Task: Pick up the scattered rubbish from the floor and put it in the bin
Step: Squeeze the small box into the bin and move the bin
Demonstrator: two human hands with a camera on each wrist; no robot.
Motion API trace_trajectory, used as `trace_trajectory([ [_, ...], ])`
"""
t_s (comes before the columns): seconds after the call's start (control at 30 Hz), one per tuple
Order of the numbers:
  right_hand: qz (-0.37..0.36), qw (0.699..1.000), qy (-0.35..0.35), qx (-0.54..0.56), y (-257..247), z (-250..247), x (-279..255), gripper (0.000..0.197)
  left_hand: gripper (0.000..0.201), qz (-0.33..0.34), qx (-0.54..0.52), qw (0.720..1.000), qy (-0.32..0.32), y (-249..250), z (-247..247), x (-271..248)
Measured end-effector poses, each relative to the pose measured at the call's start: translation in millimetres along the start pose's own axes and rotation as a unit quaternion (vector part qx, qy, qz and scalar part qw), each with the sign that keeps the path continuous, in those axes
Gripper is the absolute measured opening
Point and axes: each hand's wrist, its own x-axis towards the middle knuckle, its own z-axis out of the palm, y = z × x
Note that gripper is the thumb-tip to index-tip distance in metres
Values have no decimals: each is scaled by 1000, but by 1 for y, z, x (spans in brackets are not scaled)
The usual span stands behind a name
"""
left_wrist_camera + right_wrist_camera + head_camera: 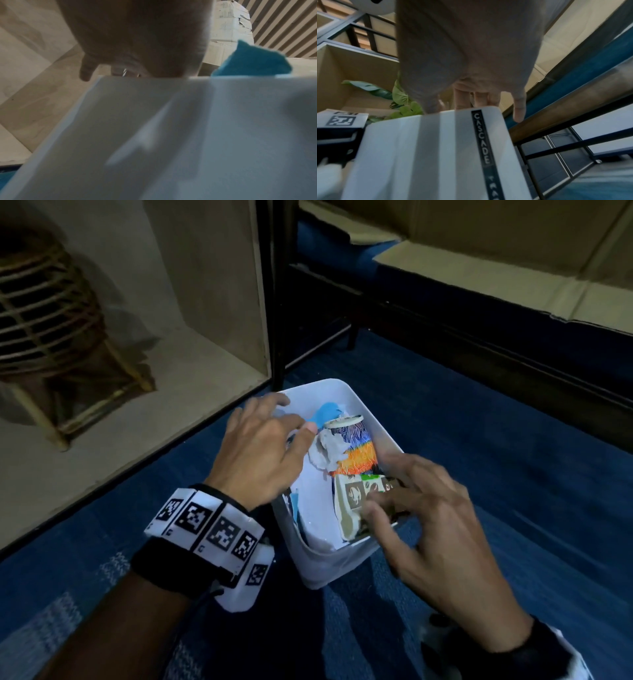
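Observation:
A white bin (322, 570) stands on the blue carpet, holding a scrap of blue paper (327, 412), a colourful can (356, 446), a crumpled white tissue (329, 450) and a beige printed packet (351, 501). My left hand (296, 413) lies spread over the bin's left rim, thumb beside the blue paper, holding nothing. My right hand (378, 499) reaches in at the near right corner and pinches the packet between thumb and forefinger. The left wrist view shows the bin wall (154, 135) and the blue paper (254, 62). The right wrist view shows the bin's outer wall (428, 148).
A wooden shelf unit with a rattan stool (51, 337) is at the left, edged by a black metal post (277, 302). A dark low frame with flattened cardboard (479, 268) runs across the back right. Blue carpet (496, 457) lies to the bin's right.

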Motion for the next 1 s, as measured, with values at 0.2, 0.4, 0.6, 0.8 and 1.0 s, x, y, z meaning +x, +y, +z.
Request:
trace_trajectory([
  [0.2, -80, 995, 42, 32, 1, -14, -17, 57, 19, -55, -61, 987, 137, -4, -2, 11],
  [0.4, 41, 988, 22, 150, -21, 9, -34, 111, 40, -114, -116, 980, 115, -15, -2, 18],
  [0.6, 77, 984, 41, 153, -28, 31, -27, 84, 30, -161, -135, 970, 118, -20, -6, 13],
  [0.8, 49, 979, 25, 194, 6, 20, 3, 71, 8, -189, -67, 976, 82, -41, -31, -8],
  [1.0, 178, 965, 64, 183, -14, 2, -16, 102, 26, -157, -24, 986, 40, -50, -41, -39],
])
